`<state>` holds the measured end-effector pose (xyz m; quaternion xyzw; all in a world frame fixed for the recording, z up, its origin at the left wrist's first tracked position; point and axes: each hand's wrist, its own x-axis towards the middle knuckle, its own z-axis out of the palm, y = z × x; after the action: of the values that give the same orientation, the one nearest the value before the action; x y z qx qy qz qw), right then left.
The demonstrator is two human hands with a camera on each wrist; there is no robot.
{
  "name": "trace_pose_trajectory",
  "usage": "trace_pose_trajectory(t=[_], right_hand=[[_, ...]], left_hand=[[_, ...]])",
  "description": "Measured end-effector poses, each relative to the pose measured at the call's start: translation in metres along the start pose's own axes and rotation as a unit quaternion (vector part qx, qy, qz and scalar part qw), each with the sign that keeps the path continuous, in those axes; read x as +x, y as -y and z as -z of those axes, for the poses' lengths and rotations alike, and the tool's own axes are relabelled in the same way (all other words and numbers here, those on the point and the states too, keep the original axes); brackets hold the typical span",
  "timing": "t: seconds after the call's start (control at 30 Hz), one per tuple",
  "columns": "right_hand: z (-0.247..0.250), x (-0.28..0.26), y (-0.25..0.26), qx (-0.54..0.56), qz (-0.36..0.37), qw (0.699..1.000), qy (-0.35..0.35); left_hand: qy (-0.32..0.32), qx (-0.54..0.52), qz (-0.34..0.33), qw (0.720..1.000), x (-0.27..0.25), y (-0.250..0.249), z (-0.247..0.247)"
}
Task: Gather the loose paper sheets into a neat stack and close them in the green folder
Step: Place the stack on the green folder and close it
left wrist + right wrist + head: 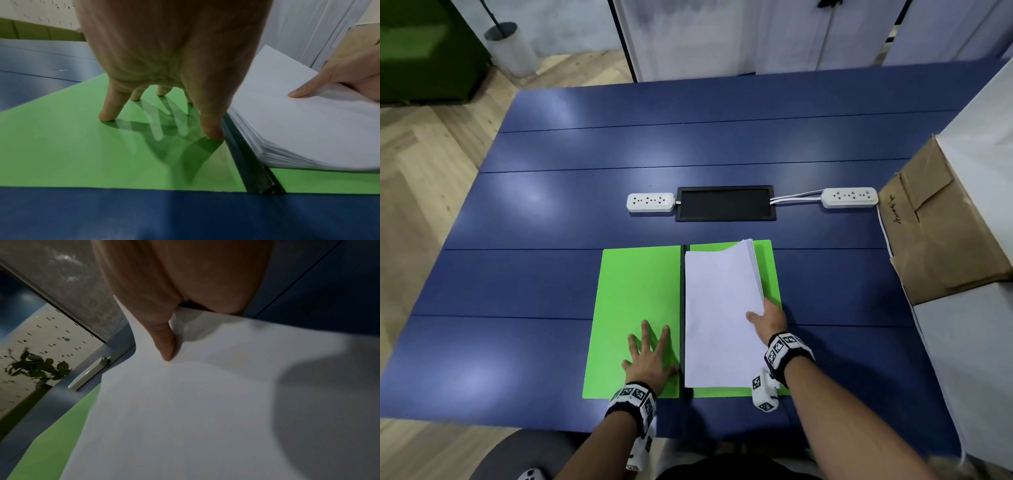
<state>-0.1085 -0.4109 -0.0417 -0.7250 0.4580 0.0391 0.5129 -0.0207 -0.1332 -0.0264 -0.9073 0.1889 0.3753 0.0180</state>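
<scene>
Left hand [650, 353] lies spread, fingers straight, fingertips [107, 116] pressing the left flap of the open green folder [633, 308] at lower centre of the head view. Right hand [768, 320] pinches the right edge of the paper stack [719, 315], thumb [164, 340] on top, lifting that side so the sheets fan. That stack sits on the folder's right flap, just right of the dark spine [682, 318]. Around it spreads the blue table [517, 274]; two white power strips [650, 202] and a black panel [725, 204] lie above, a brown box [941, 233] at right
</scene>
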Motion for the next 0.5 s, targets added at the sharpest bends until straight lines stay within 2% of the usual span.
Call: trace_pose_trajectory(t=[0.17, 0.3, 0.4, 0.5], right_hand=[[0.003, -0.005, 0.003, -0.013, -0.044, 0.998, -0.047], [0.013, -0.017, -0.005, -0.063, -0.018, 0.991, -0.120], [0.022, -0.030, -0.023, -0.063, -0.021, 0.991, -0.117], [0.027, -0.043, -0.042, -0.020, -0.015, 0.996, -0.091]], left_hand=[[-0.010, 0.002, -0.008, 1.000, -0.001, 0.001, 0.001], [-0.041, -0.025, 0.013, 0.999, -0.001, 0.008, 0.004], [-0.114, -0.080, 0.114, 0.984, -0.003, 0.029, 0.014], [-0.150, -0.199, 0.238, 0.939, -0.005, 0.061, 0.023]])
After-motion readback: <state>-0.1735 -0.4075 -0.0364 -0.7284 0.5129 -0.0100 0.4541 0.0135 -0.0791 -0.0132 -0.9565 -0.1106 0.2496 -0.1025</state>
